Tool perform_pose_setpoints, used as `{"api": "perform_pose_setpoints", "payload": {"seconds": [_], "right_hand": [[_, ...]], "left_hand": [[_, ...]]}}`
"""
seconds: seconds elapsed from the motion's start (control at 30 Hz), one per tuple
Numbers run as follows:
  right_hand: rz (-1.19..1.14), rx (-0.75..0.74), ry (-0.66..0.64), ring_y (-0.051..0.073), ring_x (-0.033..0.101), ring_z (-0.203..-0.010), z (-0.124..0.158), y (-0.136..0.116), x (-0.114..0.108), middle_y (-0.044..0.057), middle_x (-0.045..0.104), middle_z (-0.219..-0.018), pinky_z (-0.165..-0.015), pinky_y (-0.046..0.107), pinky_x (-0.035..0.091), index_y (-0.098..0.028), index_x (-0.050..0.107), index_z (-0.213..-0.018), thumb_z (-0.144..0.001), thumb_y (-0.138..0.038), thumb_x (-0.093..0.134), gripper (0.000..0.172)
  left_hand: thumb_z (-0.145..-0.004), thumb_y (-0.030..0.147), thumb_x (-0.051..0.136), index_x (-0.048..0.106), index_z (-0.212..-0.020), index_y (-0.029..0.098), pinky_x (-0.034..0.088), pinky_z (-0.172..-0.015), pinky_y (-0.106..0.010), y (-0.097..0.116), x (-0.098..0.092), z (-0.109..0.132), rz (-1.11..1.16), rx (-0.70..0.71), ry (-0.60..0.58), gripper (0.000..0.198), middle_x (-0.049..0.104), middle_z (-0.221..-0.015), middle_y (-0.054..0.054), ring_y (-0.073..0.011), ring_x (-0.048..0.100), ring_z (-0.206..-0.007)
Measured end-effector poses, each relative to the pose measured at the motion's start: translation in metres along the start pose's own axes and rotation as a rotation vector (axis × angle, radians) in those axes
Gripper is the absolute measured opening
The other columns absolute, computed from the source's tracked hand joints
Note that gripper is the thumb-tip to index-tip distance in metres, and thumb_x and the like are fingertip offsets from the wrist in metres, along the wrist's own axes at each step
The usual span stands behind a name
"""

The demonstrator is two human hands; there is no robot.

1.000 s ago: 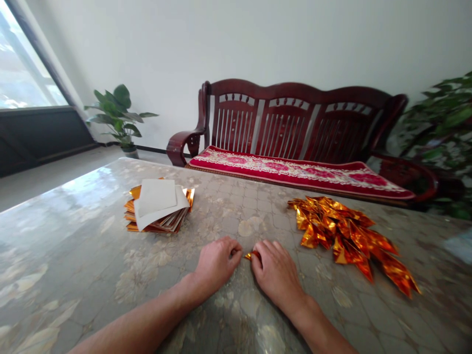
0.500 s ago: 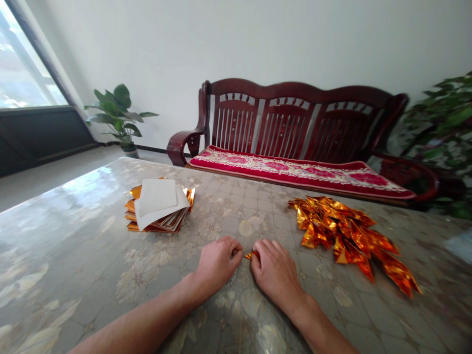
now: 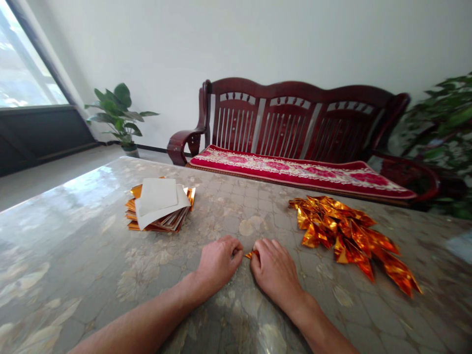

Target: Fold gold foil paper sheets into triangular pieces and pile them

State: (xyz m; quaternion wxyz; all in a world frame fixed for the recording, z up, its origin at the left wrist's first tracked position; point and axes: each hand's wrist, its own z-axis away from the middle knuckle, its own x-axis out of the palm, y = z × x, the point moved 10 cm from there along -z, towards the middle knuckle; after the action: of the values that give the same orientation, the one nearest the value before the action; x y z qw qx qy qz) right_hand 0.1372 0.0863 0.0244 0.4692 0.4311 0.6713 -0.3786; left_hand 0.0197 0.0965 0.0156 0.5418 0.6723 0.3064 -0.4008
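Observation:
My right hand point(image 3: 275, 265) rests on the table with its fingers wrapped round a folded piece of orange-gold foil paper point(image 3: 250, 255). Only a small pointed tip sticks out on the left; the rest is hidden under the fingers. Just left of that tip, apart from it, lies my left hand point(image 3: 220, 260). Its fingers are curled in and the thumb lies near the index finger, with nothing visible in them. Folded foil pieces point(image 3: 350, 233) lie in a loose pile to the right. A stack of foil paper sheets point(image 3: 162, 206), some white side up, sits at the left.
Both forearms lie over a glossy, flower-patterned table point(image 3: 147, 275). Beyond its far edge stands a dark red wooden bench point(image 3: 283, 118) with a red floral cushion point(image 3: 295, 169). Potted plants point(image 3: 120, 115) stand on both sides. A clear plastic item point(image 3: 460, 246) is at the right edge.

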Motion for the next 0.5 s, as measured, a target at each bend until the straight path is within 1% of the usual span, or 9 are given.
{"api": "perform_pose_setpoints", "payload": {"seconds": [0.1, 0.17, 0.23, 0.3, 0.37, 0.43, 0.5], "right_hand": [[-0.003, 0.002, 0.000, 0.021, 0.052, -0.084, 0.000, 0.000, 0.000, 0.003, 0.062, -0.084, -0.071, 0.033, 0.029, -0.022, 0.053, -0.080, -0.087, -0.015, 0.054, 0.009], [-0.008, -0.001, 0.003, 0.021, 0.052, -0.083, 0.000, 0.000, 0.000, 0.002, 0.062, -0.084, -0.071, 0.033, 0.029, -0.022, 0.053, -0.080, -0.087, -0.016, 0.054, 0.009], [-0.014, -0.004, 0.011, 0.021, 0.052, -0.083, 0.001, 0.000, -0.001, 0.002, 0.062, -0.084, -0.070, 0.033, 0.029, -0.022, 0.053, -0.080, -0.087, -0.016, 0.054, 0.009], [-0.018, -0.005, 0.018, 0.021, 0.052, -0.083, 0.002, 0.000, -0.001, 0.002, 0.062, -0.084, -0.070, 0.033, 0.029, -0.022, 0.053, -0.080, -0.088, -0.016, 0.053, 0.010], [-0.021, -0.004, 0.021, 0.021, 0.052, -0.083, 0.002, 0.001, 0.000, 0.002, 0.062, -0.084, -0.071, 0.033, 0.029, -0.022, 0.053, -0.080, -0.088, -0.017, 0.053, 0.010], [-0.026, -0.007, 0.019, 0.021, 0.052, -0.083, 0.002, 0.001, 0.000, 0.002, 0.062, -0.084, -0.072, 0.033, 0.030, -0.022, 0.054, -0.080, -0.089, -0.018, 0.053, 0.010], [-0.030, -0.011, 0.016, 0.021, 0.052, -0.083, 0.001, 0.001, 0.001, 0.002, 0.062, -0.084, -0.072, 0.033, 0.030, -0.022, 0.054, -0.081, -0.089, -0.017, 0.053, 0.010]], "left_hand": [[-0.087, 0.024, 0.055, 0.065, -0.080, 0.024, 0.034, -0.062, -0.024, 0.000, 0.000, 0.000, 0.018, 0.006, -0.002, 0.013, 0.067, -0.081, 0.003, -0.0144, 0.063, -0.075], [-0.086, 0.022, 0.056, 0.064, -0.088, 0.023, 0.037, -0.064, -0.024, -0.002, -0.003, 0.002, 0.045, -0.002, 0.032, 0.008, 0.067, -0.087, 0.002, -0.0146, 0.063, -0.078], [-0.085, 0.018, 0.056, 0.061, -0.097, 0.022, 0.040, -0.066, -0.024, -0.003, -0.009, 0.005, 0.054, -0.002, 0.078, 0.014, 0.066, -0.093, 0.001, -0.0145, 0.063, -0.080], [-0.085, 0.014, 0.052, 0.060, -0.099, 0.022, 0.043, -0.069, -0.025, 0.001, -0.012, 0.011, 0.022, 0.037, 0.095, 0.018, 0.065, -0.097, 0.000, -0.0149, 0.063, -0.082], [-0.088, 0.012, 0.048, 0.062, -0.099, 0.025, 0.045, -0.073, -0.026, 0.010, -0.010, 0.018, -0.035, 0.125, 0.069, 0.023, 0.064, -0.098, 0.000, -0.0161, 0.063, -0.085], [-0.091, 0.012, 0.045, 0.064, -0.103, 0.027, 0.047, -0.077, -0.028, 0.020, -0.004, 0.026, -0.097, 0.220, 0.014, 0.027, 0.064, -0.098, 0.000, -0.0170, 0.063, -0.086], [-0.093, 0.014, 0.044, 0.064, -0.104, 0.028, 0.048, -0.080, -0.030, 0.027, 0.002, 0.033, -0.158, 0.279, -0.039, 0.027, 0.065, -0.097, 0.000, -0.0183, 0.062, -0.088]]}}
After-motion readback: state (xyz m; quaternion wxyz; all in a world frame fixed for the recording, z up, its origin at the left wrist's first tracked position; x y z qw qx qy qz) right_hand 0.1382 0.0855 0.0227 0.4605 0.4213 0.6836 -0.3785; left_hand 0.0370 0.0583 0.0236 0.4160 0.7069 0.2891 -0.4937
